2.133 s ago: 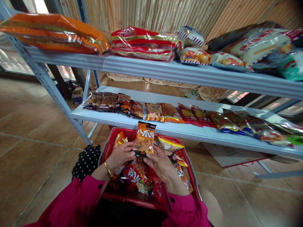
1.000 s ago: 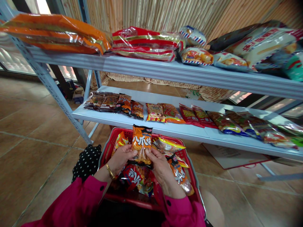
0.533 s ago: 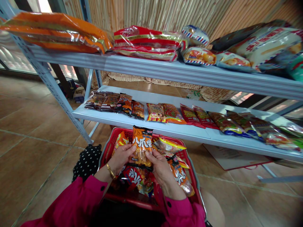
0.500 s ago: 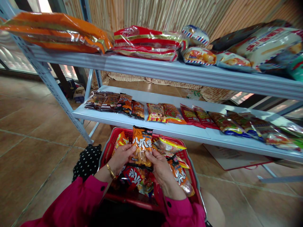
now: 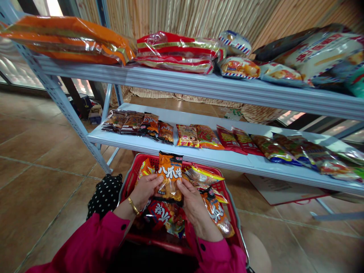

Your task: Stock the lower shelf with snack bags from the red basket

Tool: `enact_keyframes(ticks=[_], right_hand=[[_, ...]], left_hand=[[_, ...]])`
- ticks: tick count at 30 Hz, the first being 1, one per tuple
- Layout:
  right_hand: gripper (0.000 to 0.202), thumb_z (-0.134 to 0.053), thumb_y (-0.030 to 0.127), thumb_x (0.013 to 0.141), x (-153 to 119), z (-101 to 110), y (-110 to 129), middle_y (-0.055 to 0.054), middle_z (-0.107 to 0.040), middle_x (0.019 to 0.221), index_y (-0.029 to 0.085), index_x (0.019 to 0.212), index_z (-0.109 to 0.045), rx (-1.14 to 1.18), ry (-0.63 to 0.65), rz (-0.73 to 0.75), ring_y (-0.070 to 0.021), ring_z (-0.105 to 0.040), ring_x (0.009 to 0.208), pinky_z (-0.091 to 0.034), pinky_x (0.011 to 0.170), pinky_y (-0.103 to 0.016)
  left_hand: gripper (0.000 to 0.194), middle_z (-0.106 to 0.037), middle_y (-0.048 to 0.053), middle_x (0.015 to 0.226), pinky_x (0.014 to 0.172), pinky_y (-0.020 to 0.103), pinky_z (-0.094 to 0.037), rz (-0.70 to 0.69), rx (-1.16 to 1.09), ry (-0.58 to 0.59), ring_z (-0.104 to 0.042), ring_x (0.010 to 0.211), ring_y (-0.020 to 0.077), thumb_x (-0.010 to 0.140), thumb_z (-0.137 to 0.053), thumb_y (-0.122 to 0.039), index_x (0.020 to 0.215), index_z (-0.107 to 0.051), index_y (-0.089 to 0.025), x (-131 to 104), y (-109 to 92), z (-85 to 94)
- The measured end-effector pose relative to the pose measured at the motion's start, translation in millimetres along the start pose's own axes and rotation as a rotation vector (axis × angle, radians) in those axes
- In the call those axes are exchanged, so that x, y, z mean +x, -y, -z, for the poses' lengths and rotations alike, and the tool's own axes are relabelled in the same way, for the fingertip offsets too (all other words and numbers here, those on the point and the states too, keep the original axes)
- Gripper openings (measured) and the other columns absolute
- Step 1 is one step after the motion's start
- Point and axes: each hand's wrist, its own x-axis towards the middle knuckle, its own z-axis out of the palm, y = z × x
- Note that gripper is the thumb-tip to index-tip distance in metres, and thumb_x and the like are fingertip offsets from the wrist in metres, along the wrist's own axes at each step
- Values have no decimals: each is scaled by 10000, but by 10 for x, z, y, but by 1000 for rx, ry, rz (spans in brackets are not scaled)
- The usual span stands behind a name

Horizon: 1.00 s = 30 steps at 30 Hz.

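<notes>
Both hands grip an orange-and-black snack bag point(image 5: 170, 178) by its two sides, held upright over a red shopping basket point(image 5: 232, 206). My left hand point(image 5: 146, 191) pinches its left edge, thumb on the front. At the right edge my right hand point(image 5: 191, 199) closes on it the same way, thumb in front. Beneath the held bag a red snack bag point(image 5: 159, 213) lies in the basket. Another orange-and-black bag point(image 5: 216, 212) leans on the basket's right side, below a clear yellow-edged bag point(image 5: 203, 174). An orange-yellow bag point(image 5: 145, 170) shows behind my left hand.
Just beyond the basket, a lower shelf point(image 5: 170, 151) carries a row of snack bags, among them brown bags point(image 5: 132, 122) and red bags point(image 5: 229, 138). The upper shelf point(image 5: 182, 84) holds larger packages. A shelf post point(image 5: 68, 110) stands at left.
The held snack bag has shifted very slightly left, and my right thumb has moved a little up its edge. The basket and shelves look the same.
</notes>
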Motion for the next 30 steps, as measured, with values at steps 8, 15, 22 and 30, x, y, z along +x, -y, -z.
enact_keyframes(ticks=[8,15,22,30], right_hand=[[390,-818,388,635,-43,-1,-26,-53,-761,895,194,956,-711,-50,103,-29,-232,-700,818,-529,772,-363],[408,-832,392,608,-58,-26,-38,-52,-764,879,200,951,-722,-73,97,-42,-243,-703,821,-536,751,-358],[385,-839,377,604,-31,-17,-32,-40,-766,841,202,929,-727,-54,55,-31,-225,-705,754,-532,751,-362],[394,-840,367,604,73,-9,40,-37,-763,837,200,935,-706,24,-40,44,-220,-703,772,-542,749,-358]], left_hand=[[521,-695,63,703,452,218,-433,-30,-63,-31,-594,514,126,677,-744,-491,1011,-677,-97,10,-84,-41],[511,-685,69,650,426,234,-420,-29,-41,-118,-581,477,136,638,-762,-509,908,-682,-82,55,-39,-20],[519,-675,55,626,434,233,-417,-11,-34,-101,-598,499,151,667,-731,-536,949,-678,-103,16,-94,-75],[500,-729,92,974,675,313,-528,78,57,50,-692,754,207,651,-780,-407,1065,-653,-157,-50,-32,-94]])
